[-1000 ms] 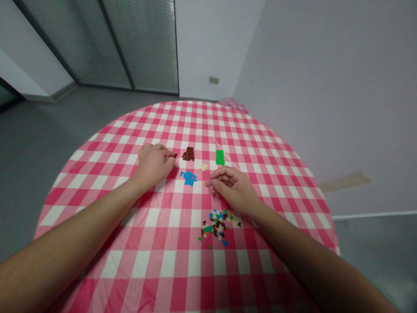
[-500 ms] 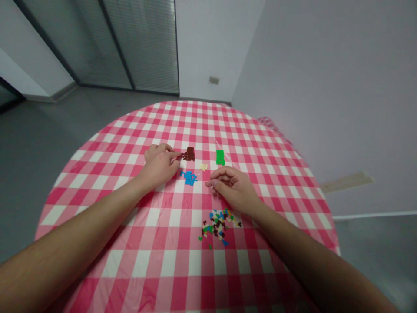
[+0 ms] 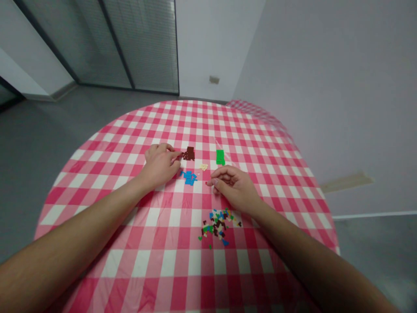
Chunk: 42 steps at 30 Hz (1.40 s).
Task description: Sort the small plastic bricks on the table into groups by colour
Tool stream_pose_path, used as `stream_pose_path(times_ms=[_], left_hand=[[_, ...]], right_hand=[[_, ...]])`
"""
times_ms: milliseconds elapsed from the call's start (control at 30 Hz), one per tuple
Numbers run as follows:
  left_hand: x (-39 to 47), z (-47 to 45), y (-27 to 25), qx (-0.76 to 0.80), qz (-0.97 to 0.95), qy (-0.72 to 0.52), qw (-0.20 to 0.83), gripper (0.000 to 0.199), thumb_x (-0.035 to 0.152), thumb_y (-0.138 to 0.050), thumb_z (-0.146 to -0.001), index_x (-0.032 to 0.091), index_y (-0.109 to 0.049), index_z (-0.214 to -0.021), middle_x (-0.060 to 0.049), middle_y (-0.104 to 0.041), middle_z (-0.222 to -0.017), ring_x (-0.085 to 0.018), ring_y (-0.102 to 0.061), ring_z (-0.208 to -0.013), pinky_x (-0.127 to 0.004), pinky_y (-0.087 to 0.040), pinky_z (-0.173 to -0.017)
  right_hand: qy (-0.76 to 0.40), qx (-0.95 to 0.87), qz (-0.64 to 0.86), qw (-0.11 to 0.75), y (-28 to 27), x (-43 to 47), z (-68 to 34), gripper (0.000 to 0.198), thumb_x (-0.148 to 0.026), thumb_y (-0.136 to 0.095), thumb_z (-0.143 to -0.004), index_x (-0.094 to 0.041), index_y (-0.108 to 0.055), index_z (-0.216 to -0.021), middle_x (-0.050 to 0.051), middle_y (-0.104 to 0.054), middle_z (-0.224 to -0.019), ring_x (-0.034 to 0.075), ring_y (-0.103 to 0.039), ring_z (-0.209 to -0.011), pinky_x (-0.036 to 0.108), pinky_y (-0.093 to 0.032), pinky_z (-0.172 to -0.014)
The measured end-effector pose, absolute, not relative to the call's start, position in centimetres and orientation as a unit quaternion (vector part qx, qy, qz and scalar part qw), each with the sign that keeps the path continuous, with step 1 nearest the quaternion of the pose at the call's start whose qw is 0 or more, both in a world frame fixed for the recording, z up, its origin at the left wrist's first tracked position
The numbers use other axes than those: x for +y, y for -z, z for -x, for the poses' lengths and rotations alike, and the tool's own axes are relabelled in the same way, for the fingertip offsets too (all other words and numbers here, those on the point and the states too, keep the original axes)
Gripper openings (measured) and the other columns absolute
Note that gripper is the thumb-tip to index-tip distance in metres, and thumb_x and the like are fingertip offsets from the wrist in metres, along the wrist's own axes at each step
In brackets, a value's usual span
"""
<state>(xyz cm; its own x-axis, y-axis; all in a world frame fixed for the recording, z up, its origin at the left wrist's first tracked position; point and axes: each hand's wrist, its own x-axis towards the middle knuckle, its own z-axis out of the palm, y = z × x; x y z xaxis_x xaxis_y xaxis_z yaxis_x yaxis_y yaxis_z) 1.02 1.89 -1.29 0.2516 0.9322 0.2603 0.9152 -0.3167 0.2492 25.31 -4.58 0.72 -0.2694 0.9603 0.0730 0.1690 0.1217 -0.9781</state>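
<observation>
Head view: left hand (image 3: pixel 161 163) at the small, flat, dark brown plastic-looking pieces (image 3: pixel 190 153)

Over the last second the left hand has shifted toward the brown pieces, so its extended index finger now meets their near-left edge; the right hand (image 3: pixel 237 188) has stayed almost where it was.

The left hand is partly open, thumb and index tip apart, the other fingers curled; no grip on a piece shows. The right hand is loosely curled, fingertips close together above the desk with its red-and-white checked cloth (image 3: pixel 140 261); whether they pinch a piece cannot be told.

The brown pieces lie beyond the bright blue flat pieces (image 3: pixel 189 178). Small cream pieces (image 3: pixel 203 167) sit between brown and the bright green flat pieces (image 3: pixel 220 157). A loose scatter of mixed-colour small pieces (image 3: pixel 217 226) lies nearer the body.
</observation>
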Motion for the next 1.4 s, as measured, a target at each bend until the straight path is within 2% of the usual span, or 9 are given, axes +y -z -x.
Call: stream_pose_path(times_ms=[100, 167, 333, 567, 867, 1033, 1167, 1300, 1400], left_hand=[[1.7, -1.1, 1.0, 0.586, -0.782, -0.21, 0.02, 0.03, 0.029, -0.051, -0.089, 0.025, -0.078, -0.1, -0.011, -0.065, -0.105, -0.032, -0.053, -0.1, -0.05, -0.041, -0.088], [1.4, -1.1, 0.7, 0.58, -0.779, -0.239, 0.018, 0.029, 0.028, -0.052, -0.088, 0.023, -0.079, -0.096, -0.011, -0.065, -0.1, -0.031, -0.055, -0.097, -0.048, -0.041, -0.087], [-0.8, -1.7, -1.0, 0.445, -0.85, -0.274, 0.07, 0.023, 0.024, -0.055, -0.086, 0.022, -0.077, -0.086, -0.006, -0.064, -0.085, -0.023, -0.057, -0.086, -0.042, -0.043, -0.083], [-4.8, -3.3, -3.0, 0.208, -0.945, -0.163, 0.192, 0.02, 0.013, -0.058, -0.09, 0.023, -0.074, -0.082, -0.003, -0.065, -0.087, -0.019, -0.056, -0.087, -0.035, -0.041, -0.08], [-3.8, -2.7, -2.2, 0.235, -0.938, -0.115, 0.228, 0.013, 0.014, -0.066, -0.087, 0.02, -0.074, -0.078, -0.001, -0.067, -0.083, -0.018, -0.058, -0.087, -0.034, -0.039, -0.082], [-3.7, -2.7, -2.0, 0.253, -0.933, -0.13, 0.223, 0.011, 0.013, -0.068, -0.086, 0.019, -0.076, -0.08, -0.001, -0.069, -0.086, -0.018, -0.06, -0.088, -0.034, -0.04, -0.084], [-3.7, -2.8, -2.0, 0.263, -0.927, -0.137, 0.229, 0.01, 0.015, -0.069, -0.087, 0.019, -0.076, -0.081, -0.002, -0.07, -0.085, -0.018, -0.06, -0.086, -0.034, -0.041, -0.083], [-3.9, -3.1, -1.9, 0.3, -0.906, -0.184, 0.234, 0.008, 0.019, -0.069, -0.088, 0.02, -0.077, -0.086, -0.003, -0.071, -0.087, -0.019, -0.061, -0.085, -0.034, -0.044, -0.081], [-4.2, -3.3, -1.7, 0.335, -0.879, -0.236, 0.242, 0.009, 0.02, -0.068, -0.089, 0.02, -0.077, -0.087, -0.003, -0.072, -0.087, -0.019, -0.061, -0.085, -0.034, -0.046, -0.079]], right_hand=[[-0.381, -0.721, 0.463, 0.348, -1.4, -4.3, -26.0, 0.008, -0.025, -0.064, -0.085, -0.021, -0.07, -0.087, 0.003, -0.072, -0.077, 0.015, -0.063, -0.065, 0.03, -0.048, -0.06], [-0.321, -0.801, 0.43, 0.266, -2.1, -4.2, -26.6, 0.01, -0.021, -0.064, -0.084, -0.022, -0.074, -0.083, 0.004, -0.073, -0.078, 0.017, -0.064, -0.07, 0.031, -0.047, -0.065], [-0.31, -0.895, 0.308, 0.085, -3.4, -4.7, -27.0, 0.018, -0.012, -0.063, -0.083, -0.021, -0.078, -0.083, 0.003, -0.073, -0.077, 0.016, -0.064, -0.068, 0.029, -0.044, -0.064], [-0.338, -0.906, 0.25, 0.051, -3.2, -5.8, -26.1, 0.019, -0.009, -0.066, -0.084, -0.022, -0.079, -0.089, 0.002, -0.075, -0.081, 0.016, -0.065, -0.073, 0.026, -0.043, -0.065], [-0.295, -0.923, 0.246, -0.035, -3.3, -6.0, -25.5, 0.018, -0.014, -0.062, -0.089, -0.022, -0.078, -0.089, 0.001, -0.069, -0.078, 0.014, -0.059, -0.071, 0.025, -0.037, -0.063], [-0.323, -0.908, 0.266, -0.029, -3.4, -5.9, -25.5, 0.015, -0.014, -0.063, -0.091, -0.02, -0.077, -0.091, 0.002, -0.073, -0.087, 0.016, -0.062, -0.08, 0.026, -0.042, -0.071], [-0.329, -0.897, 0.294, -0.003, -3.3, -5.7, -25.4, 0.014, -0.013, -0.062, -0.09, -0.017, -0.075, -0.089, 0.004, -0.073, -0.086, 0.016, -0.062, -0.077, 0.027, -0.043, -0.07], [-0.353, -0.855, 0.351, 0.145, -2.9, -5.1, -25.7, 0.014, -0.017, -0.058, -0.092, -0.018, -0.072, -0.091, 0.005, -0.073, -0.089, 0.016, -0.064, -0.079, 0.027, -0.046, -0.072], [-0.384, -0.792, 0.405, 0.249, -2.2, -4.7, -26.0, 0.013, -0.022, -0.058, -0.092, -0.019, -0.071, -0.089, 0.003, -0.072, -0.082, 0.015, -0.064, -0.072, 0.027, -0.048, -0.068]])
